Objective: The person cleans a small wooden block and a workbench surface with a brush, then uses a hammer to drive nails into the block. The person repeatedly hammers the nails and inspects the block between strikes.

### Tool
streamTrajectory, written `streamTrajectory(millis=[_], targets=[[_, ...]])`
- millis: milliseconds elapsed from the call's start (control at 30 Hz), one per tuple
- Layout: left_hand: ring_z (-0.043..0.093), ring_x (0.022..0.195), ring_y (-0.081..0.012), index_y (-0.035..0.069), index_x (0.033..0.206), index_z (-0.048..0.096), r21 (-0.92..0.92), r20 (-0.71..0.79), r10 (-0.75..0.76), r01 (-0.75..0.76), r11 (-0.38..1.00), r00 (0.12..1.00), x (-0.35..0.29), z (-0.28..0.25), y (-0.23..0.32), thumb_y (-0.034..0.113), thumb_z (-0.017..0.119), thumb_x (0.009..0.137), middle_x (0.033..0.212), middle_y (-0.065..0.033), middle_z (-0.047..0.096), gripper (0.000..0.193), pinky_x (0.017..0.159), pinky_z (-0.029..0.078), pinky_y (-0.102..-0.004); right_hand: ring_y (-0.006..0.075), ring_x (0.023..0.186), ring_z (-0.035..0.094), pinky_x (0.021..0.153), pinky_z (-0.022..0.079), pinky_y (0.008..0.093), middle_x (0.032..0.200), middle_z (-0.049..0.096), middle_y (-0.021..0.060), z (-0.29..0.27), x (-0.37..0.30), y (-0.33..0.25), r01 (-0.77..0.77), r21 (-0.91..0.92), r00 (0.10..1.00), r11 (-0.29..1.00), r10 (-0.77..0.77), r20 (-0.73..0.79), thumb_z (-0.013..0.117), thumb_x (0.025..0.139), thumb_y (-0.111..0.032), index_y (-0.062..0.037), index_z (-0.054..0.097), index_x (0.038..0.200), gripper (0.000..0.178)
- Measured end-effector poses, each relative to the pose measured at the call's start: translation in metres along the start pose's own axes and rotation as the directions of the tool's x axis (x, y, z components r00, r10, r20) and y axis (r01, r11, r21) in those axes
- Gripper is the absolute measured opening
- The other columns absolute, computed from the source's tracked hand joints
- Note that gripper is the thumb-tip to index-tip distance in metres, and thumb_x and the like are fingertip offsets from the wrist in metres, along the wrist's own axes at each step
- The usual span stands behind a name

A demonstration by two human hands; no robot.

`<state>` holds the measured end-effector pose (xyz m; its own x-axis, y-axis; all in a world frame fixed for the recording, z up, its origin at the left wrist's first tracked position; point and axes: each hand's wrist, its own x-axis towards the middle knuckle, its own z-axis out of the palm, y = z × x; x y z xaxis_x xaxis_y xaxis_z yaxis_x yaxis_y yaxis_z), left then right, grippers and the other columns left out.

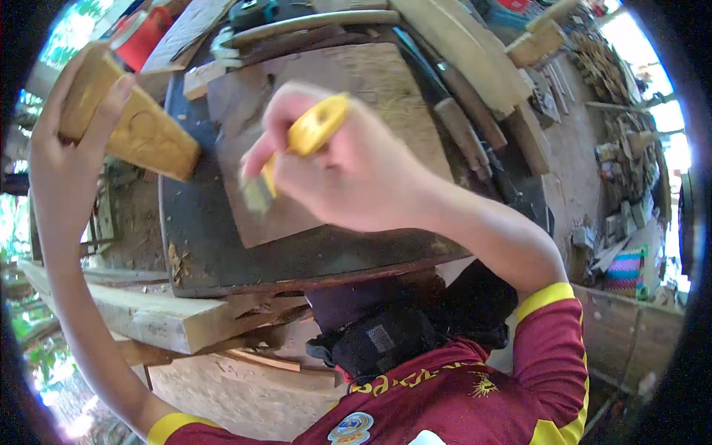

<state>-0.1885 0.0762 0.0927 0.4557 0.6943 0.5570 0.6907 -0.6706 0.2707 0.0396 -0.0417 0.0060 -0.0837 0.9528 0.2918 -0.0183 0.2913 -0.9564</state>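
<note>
At the far left, my left hand grips a yellowish-brown wooden piece with a carved pattern on its face. The piece is tilted, its lower end over the table's left edge. My right hand is closed round a yellow-handled paintbrush, above the middle of the table. Its bristles point down and left, blurred by motion, apart from the wooden piece. Under the right hand lies a flat brown sheet on the dark tabletop.
Tools with wooden handles lie along the table's right side, beside long planks. A small wood block sits at the back left. Beyond it stands a red container. Thick timber lies below the table's near left edge.
</note>
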Motion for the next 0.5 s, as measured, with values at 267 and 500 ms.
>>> streamTrajectory(millis=[267,500], targets=[[0.063,0.094,-0.0135,0.009,0.128,0.058,-0.027,0.045,-0.052,0.053,0.998,0.998,-0.002,-0.001,-0.003,0.036,0.07,0.085,0.108,-0.0085,0.066,0.051,0.082,0.051,-0.028,0.0132,0.081,0.065,0.065,0.052,0.0255,0.084,0.069,0.0097,-0.073,-0.009,-0.011,-0.218,-0.046,0.973,0.975,0.22,0.068,0.054,0.08,-0.001,-0.0054,0.049,0.082,0.006],[0.062,0.095,-0.014,0.008,0.128,0.058,0.005,0.053,-0.041,0.041,0.999,0.998,-0.001,-0.005,0.001,0.035,0.07,0.085,0.108,-0.0094,0.066,0.052,0.085,0.049,-0.029,0.016,0.087,0.065,0.07,0.054,0.0279,0.093,0.069,0.0139,-0.102,-0.006,-0.031,-0.049,-0.061,0.999,0.997,0.049,0.003,0.054,0.08,0.003,-0.0069,0.046,0.081,0.013]])
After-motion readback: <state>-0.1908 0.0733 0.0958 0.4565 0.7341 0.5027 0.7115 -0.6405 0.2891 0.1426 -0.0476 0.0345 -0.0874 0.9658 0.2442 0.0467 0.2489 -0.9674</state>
